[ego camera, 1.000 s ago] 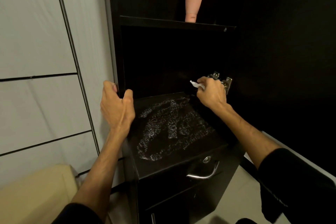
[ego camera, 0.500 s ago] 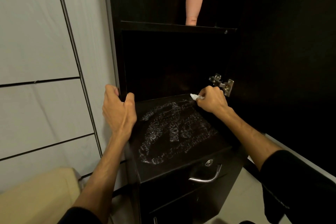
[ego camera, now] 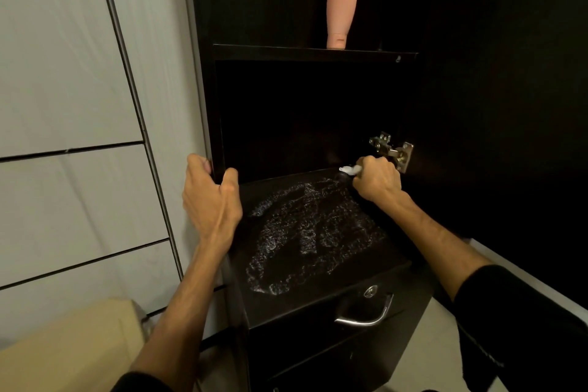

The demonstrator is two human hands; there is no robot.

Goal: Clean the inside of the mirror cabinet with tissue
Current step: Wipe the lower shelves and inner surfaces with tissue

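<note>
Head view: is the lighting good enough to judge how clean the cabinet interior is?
Head view: only partly. The cabinet's back wall is almost pure black with no detail; the wet smears on the bottom shelf catch light and read clearly; both hands and the metal hinge are well lit; the straight wall panel lines bow from wide-angle distortion.

Black cabinet, white tissue, pink object, silver handle.
</note>
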